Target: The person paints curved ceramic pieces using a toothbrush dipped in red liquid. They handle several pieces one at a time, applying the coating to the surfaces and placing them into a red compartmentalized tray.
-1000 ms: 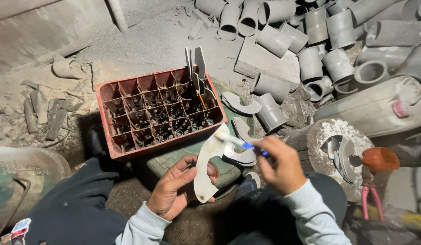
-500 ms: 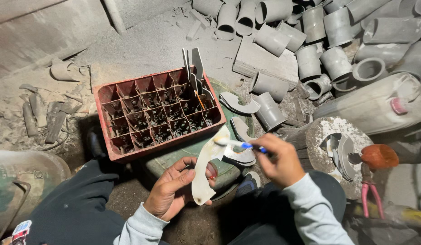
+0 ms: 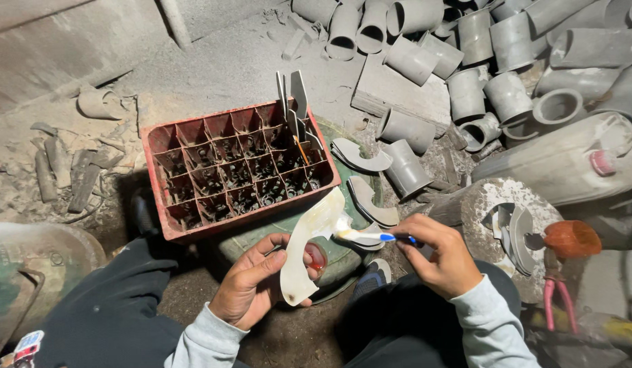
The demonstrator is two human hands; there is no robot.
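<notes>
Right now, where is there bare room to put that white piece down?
Bare dusty floor lies beyond the red crate, before the wall. Right of it is crowded: grey pipe pieces and cut curved pieces. The crate's cells look full.

— What's that pale thing in front of the person?
— A curved, cream-white cut plastic piece (image 3: 309,249), held upright, tilting toward one o'clock.
— And the brush?
— A toothbrush (image 3: 370,236), white with a blue grip, lying level, bristles touching the piece's upper edge at nine o'clock.

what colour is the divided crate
Red, seen in the head view: the crate.
</notes>
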